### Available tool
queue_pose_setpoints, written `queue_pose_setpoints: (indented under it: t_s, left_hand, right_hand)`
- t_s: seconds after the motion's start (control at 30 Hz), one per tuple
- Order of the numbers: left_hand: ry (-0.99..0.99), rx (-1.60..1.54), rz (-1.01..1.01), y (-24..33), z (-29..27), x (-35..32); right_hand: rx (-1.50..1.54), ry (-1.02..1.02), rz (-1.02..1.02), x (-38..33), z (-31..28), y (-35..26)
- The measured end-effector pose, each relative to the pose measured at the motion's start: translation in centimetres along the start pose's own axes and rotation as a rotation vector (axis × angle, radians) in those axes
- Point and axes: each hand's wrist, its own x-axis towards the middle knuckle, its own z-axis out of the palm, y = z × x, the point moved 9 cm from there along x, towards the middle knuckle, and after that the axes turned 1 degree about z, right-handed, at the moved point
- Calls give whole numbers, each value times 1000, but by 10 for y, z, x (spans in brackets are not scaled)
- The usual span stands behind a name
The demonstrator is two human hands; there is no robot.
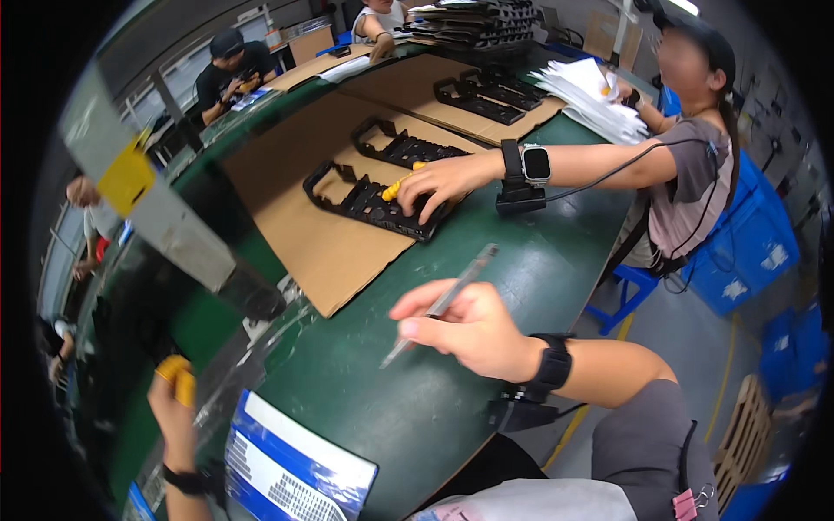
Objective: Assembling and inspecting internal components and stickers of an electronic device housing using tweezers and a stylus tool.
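Over the green table (408, 434), the right hand (473, 334) pinches a slim, pen-like tool (466, 280) between thumb and fingers, while at lower left whether the yellow-tipped left hand (169, 408) grips anything cannot be told, a blue-and-white packet (300, 460) lying beside it. Farther out, a co-worker's hand (447, 181) touches a black frame (347, 200) on cardboard (304, 252), and blue bins (751, 239) stand beyond the right edge, contents hidden.

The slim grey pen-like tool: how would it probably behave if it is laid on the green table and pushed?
The slim grey pen-like tool looks stiff, since it is quite straight. It is probably light, being so thin within the right grip. On the shiny green tabletop it could slide or roll, being narrow.
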Motion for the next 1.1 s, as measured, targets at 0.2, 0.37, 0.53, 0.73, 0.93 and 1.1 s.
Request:
queue_pose_setpoints:
  t_s: [0.2,0.37,0.53,0.73,0.93,1.1]
  left_hand:
    - [-503,125,415,198,186,42]
    - [-597,160,-365,113,300,139]
    - [-379,-160,-522,121,292,145]
    - [-292,-445,-338,153,203,87]
    - [-306,-667,-503,117,75,-31]
    - [256,-958,-424,51,-24,-79]
  right_hand:
    - [84,89,-46,-17,-38,10]
    - [120,84,-41,-11,-47,16]
    - [104,107,-29,-5,-48,22]
    - [332,-277,48,-15,-23,6]
    - [398,-456,-23,-29,48,-22]
    - [142,-164,236,-2,117,32]
